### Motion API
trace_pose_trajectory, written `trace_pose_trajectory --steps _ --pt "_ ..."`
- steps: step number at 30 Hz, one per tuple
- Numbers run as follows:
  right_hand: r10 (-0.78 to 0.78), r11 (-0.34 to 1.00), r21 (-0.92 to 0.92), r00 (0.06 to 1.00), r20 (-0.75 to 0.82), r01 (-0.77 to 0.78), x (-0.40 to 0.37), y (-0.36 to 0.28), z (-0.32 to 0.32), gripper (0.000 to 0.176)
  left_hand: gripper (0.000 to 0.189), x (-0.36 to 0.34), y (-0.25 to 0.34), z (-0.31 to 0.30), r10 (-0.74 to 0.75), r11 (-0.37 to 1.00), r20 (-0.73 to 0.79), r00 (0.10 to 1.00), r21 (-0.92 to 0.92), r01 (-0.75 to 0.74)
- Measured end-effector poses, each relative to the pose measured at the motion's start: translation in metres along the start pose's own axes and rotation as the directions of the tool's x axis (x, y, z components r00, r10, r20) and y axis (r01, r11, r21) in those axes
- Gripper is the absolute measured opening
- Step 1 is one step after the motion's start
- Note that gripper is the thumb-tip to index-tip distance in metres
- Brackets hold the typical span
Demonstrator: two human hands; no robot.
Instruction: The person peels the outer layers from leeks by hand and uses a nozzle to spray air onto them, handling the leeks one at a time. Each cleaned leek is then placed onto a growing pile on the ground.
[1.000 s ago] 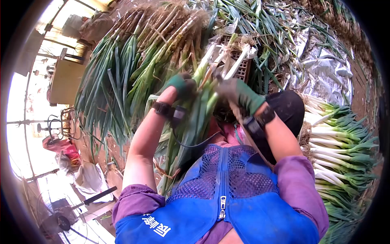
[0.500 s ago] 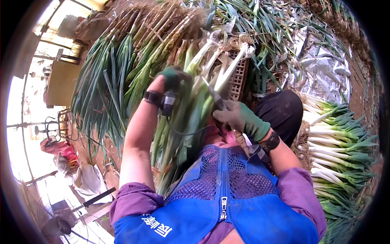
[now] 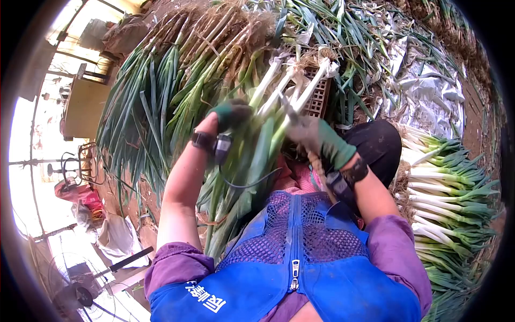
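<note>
Several leeks with white stalks (image 3: 311,92) lie over my lap, roots away from me, beside a brown plastic crate (image 3: 318,95). My left hand (image 3: 232,114), in a green and grey glove, is closed at the left side of their leaves; its fingertips are hidden and blurred. In my gloved right hand (image 3: 322,140) is a knife (image 3: 288,109), its blade pointing up and left over the stalks. Rooty, untrimmed leeks (image 3: 155,102) form a large pile just left of my left hand.
White-stalked leeks (image 3: 437,196) are laid in rows at the right. Leafy scraps (image 3: 343,32) and silvery plastic sheeting (image 3: 429,91) cover ground at the upper right. A fan (image 3: 80,295) stands at lower left, near a pale sack (image 3: 117,239) and a yellowish box (image 3: 83,107).
My left hand has moved slightly down and right. My right hand with the knife has shifted a little up and right. The leek stalks under them have spread somewhat.
</note>
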State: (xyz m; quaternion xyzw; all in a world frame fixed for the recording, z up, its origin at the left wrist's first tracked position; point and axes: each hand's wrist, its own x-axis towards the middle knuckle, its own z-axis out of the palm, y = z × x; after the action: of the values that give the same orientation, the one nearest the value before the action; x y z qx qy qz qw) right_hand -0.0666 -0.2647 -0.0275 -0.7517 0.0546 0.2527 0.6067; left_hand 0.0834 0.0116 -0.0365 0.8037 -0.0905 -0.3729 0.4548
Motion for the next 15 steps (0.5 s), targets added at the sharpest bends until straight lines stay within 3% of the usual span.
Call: trace_pose_trajectory --steps 1,3,5,6,7,10,12,15 --pt "0.046 0.999 -0.015 0.999 -0.028 -0.046 0.007 -0.004 -0.008 0.07 0.032 -0.007 0.009 0.01 -0.136 0.984 -0.039 0.99 -0.123 0.13" --pt "-0.035 0.977 -0.21 0.999 0.027 0.04 0.028 -0.015 -0.025 0.064 0.034 -0.01 0.001 0.012 -0.081 0.996 -0.029 0.996 -0.032 0.08" --pt "0.024 0.97 -0.241 1.0 0.02 -0.018 0.051 -0.022 -0.034 0.059 0.034 -0.017 -0.002 0.013 0.036 0.999 -0.002 0.999 0.028 -0.036" --pt "0.12 0.977 -0.175 0.993 -0.015 -0.121 0.066 -0.024 -0.033 0.057 0.037 -0.02 0.003 0.016 -0.109 0.993 -0.059 0.992 -0.044 0.106" --pt "0.141 0.979 -0.145 0.99 -0.024 -0.143 0.082 -0.02 -0.035 0.052 0.037 -0.023 0.005 0.018 -0.113 0.992 -0.068 0.991 -0.058 0.109" --pt "-0.002 0.997 -0.075 0.999 0.05 0.005 0.13 -0.001 -0.043 0.037 0.04 -0.027 0.006 0.017 -0.075 0.997 -0.068 0.995 -0.018 0.074" --pt "-0.09 0.978 -0.183 0.994 0.069 0.101 0.136 0.001 -0.048 0.03 0.041 -0.026 0.004 0.02 -0.086 0.996 -0.105 0.991 -0.016 0.085" --pt "0.098 0.942 -0.329 0.992 0.081 -0.066 0.155 -0.003 -0.042 0.031 0.039 -0.026 0.004 0.017 -0.139 0.982 -0.04 0.99 -0.132 0.133"
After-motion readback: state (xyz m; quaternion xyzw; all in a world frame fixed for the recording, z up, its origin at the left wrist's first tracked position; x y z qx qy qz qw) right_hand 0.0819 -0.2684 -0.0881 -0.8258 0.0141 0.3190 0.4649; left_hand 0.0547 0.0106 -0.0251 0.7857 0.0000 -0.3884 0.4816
